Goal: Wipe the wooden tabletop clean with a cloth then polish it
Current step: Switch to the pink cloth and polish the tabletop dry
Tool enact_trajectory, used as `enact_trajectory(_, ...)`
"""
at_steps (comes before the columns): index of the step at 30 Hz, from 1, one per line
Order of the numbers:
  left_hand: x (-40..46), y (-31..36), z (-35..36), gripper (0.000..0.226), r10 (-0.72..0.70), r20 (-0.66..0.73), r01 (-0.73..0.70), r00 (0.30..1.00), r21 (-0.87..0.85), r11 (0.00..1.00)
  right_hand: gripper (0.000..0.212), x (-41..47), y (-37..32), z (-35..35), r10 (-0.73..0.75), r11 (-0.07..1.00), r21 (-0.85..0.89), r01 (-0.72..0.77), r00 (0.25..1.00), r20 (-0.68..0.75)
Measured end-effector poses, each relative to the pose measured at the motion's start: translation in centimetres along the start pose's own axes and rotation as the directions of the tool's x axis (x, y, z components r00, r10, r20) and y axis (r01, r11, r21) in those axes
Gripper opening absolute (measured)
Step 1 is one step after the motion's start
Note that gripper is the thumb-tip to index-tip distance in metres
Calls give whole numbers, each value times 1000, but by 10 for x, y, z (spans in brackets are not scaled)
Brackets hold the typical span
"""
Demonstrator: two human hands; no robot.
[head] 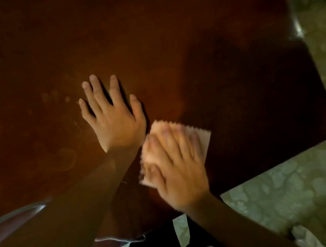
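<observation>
I see the cloth (201, 140) flat on the wooden surface (145, 41), just right of my left hand (112, 118), which lies spread, fingers straight. My right hand (175, 168) presses it, fingers extended. Cloth judged thin, limp, bunch-prone: hold by broad palm pressure.

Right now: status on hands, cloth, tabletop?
Left hand flat on tabletop, fingers spread. Right hand pressing pink cloth, motion-blurred. Pale smudges on wood left of hands. Nothing blocking.
</observation>
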State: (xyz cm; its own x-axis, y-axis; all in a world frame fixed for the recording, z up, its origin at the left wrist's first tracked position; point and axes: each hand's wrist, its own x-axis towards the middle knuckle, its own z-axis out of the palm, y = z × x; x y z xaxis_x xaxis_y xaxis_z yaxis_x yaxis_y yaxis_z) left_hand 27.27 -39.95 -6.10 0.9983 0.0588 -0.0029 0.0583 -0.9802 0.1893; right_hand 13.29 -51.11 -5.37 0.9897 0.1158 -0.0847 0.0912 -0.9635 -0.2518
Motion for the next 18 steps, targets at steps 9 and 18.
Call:
enact_trajectory(9, -8, 8, -17, 56, 404, 74, -400, 912, -64, 914, 61, -19, 77, -13, 82, 997, -7, -81, 991, 104)
enact_trajectory(18, -41, 34, 4, 57, 517, 182, -522, 837, -20, 853, 63, -35, 25, 4, 401, 916, 18, -400, 915, -49)
